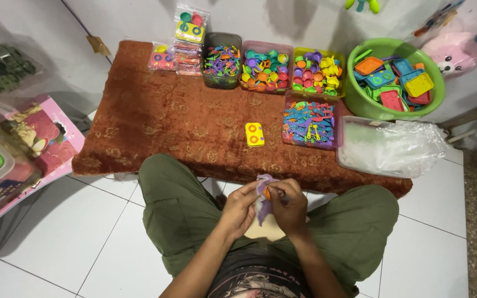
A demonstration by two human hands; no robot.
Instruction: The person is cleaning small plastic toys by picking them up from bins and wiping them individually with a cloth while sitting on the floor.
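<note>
Both my hands meet in front of my lap, between my knees in olive trousers. My left hand (240, 207) and my right hand (289, 205) together hold a small bundle of toy pieces (264, 190): purple parts with an orange piece tucked between the fingers. What the fingers cover is hidden. Ahead of them on the rust-brown patterned mat (155, 121) lies a yellow toy stove plate (254, 134) with two rings, apart from both hands.
Along the mat's far edge stand tubs of small coloured toy pieces (265, 69), another tub (311, 122) nearer, a green basin (396, 77) of toy trays, packed toy sets (189, 38) and a pile of clear plastic bags (390, 146). Boxes and a pink carton (40, 138) sit left.
</note>
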